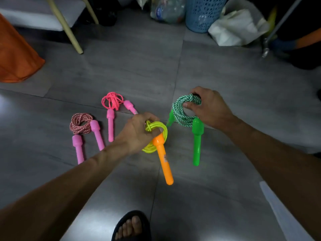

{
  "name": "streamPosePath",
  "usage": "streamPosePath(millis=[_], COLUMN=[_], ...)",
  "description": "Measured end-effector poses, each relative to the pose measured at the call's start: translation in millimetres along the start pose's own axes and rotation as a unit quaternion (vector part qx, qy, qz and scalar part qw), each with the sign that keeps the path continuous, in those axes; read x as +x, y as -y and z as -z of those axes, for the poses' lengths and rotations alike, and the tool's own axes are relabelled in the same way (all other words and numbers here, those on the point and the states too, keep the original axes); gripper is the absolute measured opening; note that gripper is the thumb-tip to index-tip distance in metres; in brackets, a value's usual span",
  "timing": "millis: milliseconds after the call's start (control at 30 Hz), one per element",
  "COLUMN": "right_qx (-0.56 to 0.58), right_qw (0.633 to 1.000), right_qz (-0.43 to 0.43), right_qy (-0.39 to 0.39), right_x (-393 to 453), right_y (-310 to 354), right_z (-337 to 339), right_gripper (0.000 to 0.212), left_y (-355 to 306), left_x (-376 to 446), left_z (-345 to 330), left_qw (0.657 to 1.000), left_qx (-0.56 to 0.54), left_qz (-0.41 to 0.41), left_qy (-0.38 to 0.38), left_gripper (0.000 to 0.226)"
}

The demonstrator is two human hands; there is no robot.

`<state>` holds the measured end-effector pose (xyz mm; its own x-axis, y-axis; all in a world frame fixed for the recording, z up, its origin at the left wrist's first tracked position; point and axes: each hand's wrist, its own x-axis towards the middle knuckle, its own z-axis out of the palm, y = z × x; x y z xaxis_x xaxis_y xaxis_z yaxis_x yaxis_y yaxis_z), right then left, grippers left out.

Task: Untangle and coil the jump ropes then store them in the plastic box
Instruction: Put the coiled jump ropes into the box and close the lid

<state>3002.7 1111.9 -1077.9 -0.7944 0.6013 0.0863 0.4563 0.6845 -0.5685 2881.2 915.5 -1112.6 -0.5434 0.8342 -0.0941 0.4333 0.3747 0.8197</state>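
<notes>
1. Step in hand, as judged: carrying two coiled ropes to storage. The plastic box is not identifiable in view, so find it first.
2. Left hand, centre frame: fingers pinching the yellow rope at its wrap. Keep that pinch tight; the orange handle dangles.
3. Right hand, right of centre: fingers curled through the green rope; green handle hangs down.
4. Left of centre on the floor: red-white rope coiled; pink rope loosely bunched, may need recoiling.
</notes>
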Motion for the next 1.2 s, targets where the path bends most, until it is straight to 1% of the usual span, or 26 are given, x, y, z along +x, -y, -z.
streamPosePath(millis=[67, 133, 233, 333, 533, 600, 667, 833, 967, 1033, 1133, 1200], right_qx=[-0.016, -0.028, -0.036, -0.050, -0.076, -0.084, -0.100, -0.094, -0.097, -0.093, -0.084, -0.083], right_qw=[1.000, 0.998, 0.993, 0.984, 0.960, 0.951, 0.940, 0.925, 0.911, 0.907, 0.914, 0.927], right_qz=[0.002, -0.004, -0.019, -0.053, -0.117, -0.133, -0.152, -0.225, -0.262, -0.282, -0.306, -0.306], right_qy=[-0.023, -0.058, -0.113, -0.160, -0.243, -0.268, -0.289, -0.293, -0.303, -0.297, -0.253, -0.201], right_x=[-13, -31, -66, -115, -226, -262, -296, -368, -400, -410, -417, -418], right_y=[6, 10, 11, 5, -18, -29, -43, -83, -122, -140, -165, -181], right_z=[37, 73, 122, 182, 289, 317, 338, 361, 357, 348, 322, 300], right_gripper=[0.029, 0.031, 0.034, 0.034, 0.037, 0.035, 0.035, 0.030, 0.028, 0.028, 0.030, 0.030], left_y=[-38, -76, -128, -187, -283, -309, -333, -387, -413, -415, -399, -375], left_x=[-4, -6, -11, -24, -60, -73, -84, -94, -92, -87, -71, -58], left_z=[3, 3, -3, -16, -68, -91, -114, -176, -238, -270, -310, -330], left_qw=[0.999, 0.995, 0.990, 0.984, 0.971, 0.965, 0.957, 0.950, 0.937, 0.933, 0.929, 0.919], left_qx=[0.023, 0.046, 0.049, 0.050, 0.039, 0.047, 0.053, 0.014, -0.031, -0.031, 0.001, 0.032], left_qz=[-0.034, -0.069, -0.119, -0.152, -0.214, -0.234, -0.257, -0.280, -0.307, -0.315, -0.314, -0.299], left_qy=[0.033, 0.046, 0.058, 0.079, 0.102, 0.113, 0.120, 0.141, 0.165, 0.172, 0.193, 0.253], left_gripper=[0.025, 0.023, 0.014, 0.011, 0.014, 0.010, 0.013, 0.011, 0.012, 0.013, 0.016, 0.015])
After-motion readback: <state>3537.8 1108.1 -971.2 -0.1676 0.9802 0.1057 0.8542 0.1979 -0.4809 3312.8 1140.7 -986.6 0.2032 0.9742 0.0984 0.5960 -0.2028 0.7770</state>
